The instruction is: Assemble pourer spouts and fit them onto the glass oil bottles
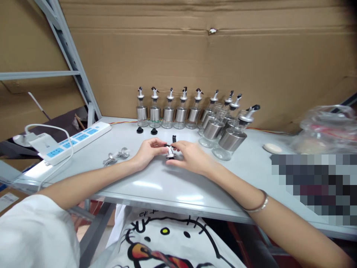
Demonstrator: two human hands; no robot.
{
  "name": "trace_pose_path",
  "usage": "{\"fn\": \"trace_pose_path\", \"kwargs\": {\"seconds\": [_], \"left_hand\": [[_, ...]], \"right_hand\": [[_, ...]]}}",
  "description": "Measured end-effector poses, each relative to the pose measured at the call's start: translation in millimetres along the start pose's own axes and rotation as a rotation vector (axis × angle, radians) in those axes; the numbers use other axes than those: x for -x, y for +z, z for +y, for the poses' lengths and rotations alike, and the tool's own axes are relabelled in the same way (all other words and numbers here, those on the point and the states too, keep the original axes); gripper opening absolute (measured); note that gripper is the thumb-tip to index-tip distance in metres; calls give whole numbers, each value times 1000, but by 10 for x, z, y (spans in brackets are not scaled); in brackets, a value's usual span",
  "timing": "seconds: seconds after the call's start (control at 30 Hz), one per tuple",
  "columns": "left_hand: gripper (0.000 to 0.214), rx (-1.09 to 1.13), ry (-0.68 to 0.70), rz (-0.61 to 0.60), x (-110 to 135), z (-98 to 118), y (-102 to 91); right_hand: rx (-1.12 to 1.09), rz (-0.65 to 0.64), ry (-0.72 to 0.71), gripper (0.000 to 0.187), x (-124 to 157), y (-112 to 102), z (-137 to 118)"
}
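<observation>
Both hands meet over the middle of the bench (167, 186), gripping one small spout (170, 151) between them. The left hand (152, 150) pinches its upper end between thumb and fingers. The right hand (192, 155) has its fingertips at the black lever on top and its thumb beside the black base, so it appears to be grasping too, though its fingers partly hide the contact.

The spout in the hands looks nearly whole, with metal body, dark base and lever together; whether the lever is seated cannot be told. Along the cardboard (195, 56), nine bottles (169, 117) carry spouts. One bottle in the right-hand cluster, the bare bottle (213, 129), seems to have nothing in its neck. Judging by the loose pieces, about two more spouts remain unassembled: two metal parts (123, 152) lie left of the left hand, two black stoppers (140, 130) sit before the row, and some small black pieces (174, 138) rest just behind the hands.

No brand can be read. The carton label (7, 201) at lower left is too small, and the lettering on the printed shirt (173, 238) is cut off by the bench edge.
</observation>
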State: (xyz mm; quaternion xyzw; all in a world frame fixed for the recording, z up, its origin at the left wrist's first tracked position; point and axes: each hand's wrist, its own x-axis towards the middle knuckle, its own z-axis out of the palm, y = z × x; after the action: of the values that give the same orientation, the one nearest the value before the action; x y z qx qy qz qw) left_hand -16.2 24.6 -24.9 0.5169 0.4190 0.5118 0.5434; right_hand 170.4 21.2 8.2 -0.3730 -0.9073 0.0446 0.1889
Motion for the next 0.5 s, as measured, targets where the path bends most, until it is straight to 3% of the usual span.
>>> {"fn": "trace_pose_path", "kwargs": {"seconds": [0.1,0.27,0.5], "left_hand": [[38,-15,-5,4,5,26,11],[37,-59,57,10,-9,36,-4],[40,15,62,-21,-36,19,-26]], "right_hand": [[85,-79,5,40,15,-10,-62],[-20,-47,27,30,19,12,-68],[-53,35,21,60,3,77,68]]}}
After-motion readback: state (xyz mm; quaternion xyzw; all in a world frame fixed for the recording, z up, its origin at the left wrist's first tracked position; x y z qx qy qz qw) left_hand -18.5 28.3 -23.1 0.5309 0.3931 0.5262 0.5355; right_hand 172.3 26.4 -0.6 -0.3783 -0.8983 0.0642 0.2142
